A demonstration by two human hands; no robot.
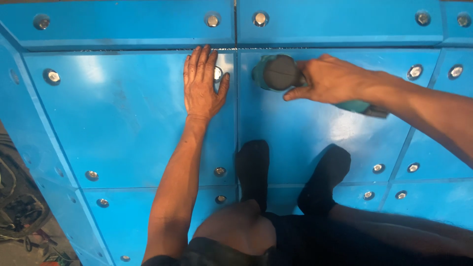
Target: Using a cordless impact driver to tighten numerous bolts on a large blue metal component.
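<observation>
Head view: right hand (329, 79) wraps a teal power tool (279, 73), its head pressed to a blue panel (315, 133) right of the seam; left hand (202, 83) lies flat and empty beside a bolt (218, 74). Other bolts appear already seated.

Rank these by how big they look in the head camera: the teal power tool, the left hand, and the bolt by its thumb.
1. teal power tool
2. left hand, nearly alike, unsure
3. bolt

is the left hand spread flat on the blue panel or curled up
Spread flat: the left hand lies palm down on the blue panel, fingers straight, beside a bolt. The right hand holds a teal power tool.
</observation>
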